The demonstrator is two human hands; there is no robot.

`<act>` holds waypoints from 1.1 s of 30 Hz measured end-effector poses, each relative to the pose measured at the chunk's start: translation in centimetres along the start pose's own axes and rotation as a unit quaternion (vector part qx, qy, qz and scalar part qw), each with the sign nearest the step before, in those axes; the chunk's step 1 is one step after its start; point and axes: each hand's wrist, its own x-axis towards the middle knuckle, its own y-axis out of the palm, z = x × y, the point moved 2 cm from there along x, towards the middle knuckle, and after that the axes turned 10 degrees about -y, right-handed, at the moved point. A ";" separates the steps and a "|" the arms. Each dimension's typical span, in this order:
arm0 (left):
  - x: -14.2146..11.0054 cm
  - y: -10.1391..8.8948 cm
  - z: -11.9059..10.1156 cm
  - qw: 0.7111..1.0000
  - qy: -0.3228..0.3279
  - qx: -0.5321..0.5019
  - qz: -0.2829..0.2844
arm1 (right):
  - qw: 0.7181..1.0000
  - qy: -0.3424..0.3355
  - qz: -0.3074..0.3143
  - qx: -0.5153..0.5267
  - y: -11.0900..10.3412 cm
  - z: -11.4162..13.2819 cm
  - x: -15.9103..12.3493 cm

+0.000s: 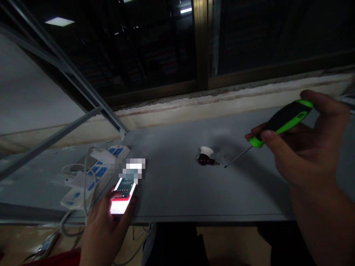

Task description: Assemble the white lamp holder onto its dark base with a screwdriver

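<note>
My right grip point(302, 144) is raised at the right of the frame, wrist angled up and fingers clamped around a green-and-black screwdriver point(280, 122), whose thin shaft slants down and left. Its tip stops just beside a small dark-red object with a white cap point(205, 157), lying mid-frame on the grey bench point(177, 199). Low in the frame, my left grip point(108, 232) curls closed around a lit smartphone point(124, 195), near a white power strip point(95, 177) at the left.
</note>
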 end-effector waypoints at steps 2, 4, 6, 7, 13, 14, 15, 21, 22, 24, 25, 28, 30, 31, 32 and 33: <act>0.1 0.0 0.1 1.000 -0.005 0.009 0.009 | 1.000 -0.001 -0.006 -0.006 0.1 0.2 0.0; 0.2 0.1 0.3 0.999 -0.006 0.022 0.022 | 1.000 0.007 -0.008 -0.013 0.3 0.4 -0.1; 0.2 0.2 0.4 0.999 -0.003 0.030 0.026 | 1.000 0.019 -0.007 -0.010 0.5 0.5 -0.2; 0.2 0.2 0.4 0.999 -0.004 0.029 0.023 | 1.000 0.019 -0.004 -0.007 0.5 0.6 -0.2; 0.1 0.3 0.4 1.000 -0.004 0.012 0.008 | 1.000 0.004 0.017 0.005 0.2 0.2 0.0; 0.1 0.3 0.5 1.000 -0.005 0.014 0.014 | 1.000 0.004 0.015 0.005 0.2 0.2 0.0; 0.2 0.3 0.6 1.000 -0.006 0.016 0.020 | 1.000 0.003 0.013 0.006 0.1 0.2 0.0; 0.2 0.4 0.5 1.000 -0.014 0.010 0.009 | 1.000 0.001 0.020 0.012 0.1 0.2 0.0; 0.1 0.4 0.4 1.000 -0.013 0.007 0.003 | 1.000 -0.002 0.022 0.013 0.1 0.2 0.1; 0.0 0.4 0.2 1.000 -0.008 0.003 -0.005 | 1.000 -0.009 0.022 0.010 0.1 0.3 0.1; 0.0 0.4 0.1 1.000 -0.006 0.003 -0.007 | 1.000 -0.010 0.022 0.008 0.2 0.3 0.2; 0.1 0.3 0.0 1.000 -0.003 0.011 -0.003 | 1.000 -0.006 0.022 0.006 0.3 0.4 0.2; 0.1 0.2 0.0 1.000 0.001 0.018 0.007 | 1.000 0.000 0.018 0.004 0.3 0.4 0.1; 0.2 0.2 0.1 1.000 0.006 0.022 0.014 | 1.000 0.003 0.015 0.005 0.3 0.4 0.1; 0.2 0.3 0.1 1.000 0.009 0.023 0.017 | 1.000 0.007 0.012 0.006 0.3 0.3 0.0; 0.2 0.3 0.1 1.000 0.010 0.022 0.015 | 1.000 0.009 0.010 0.008 0.2 0.2 0.0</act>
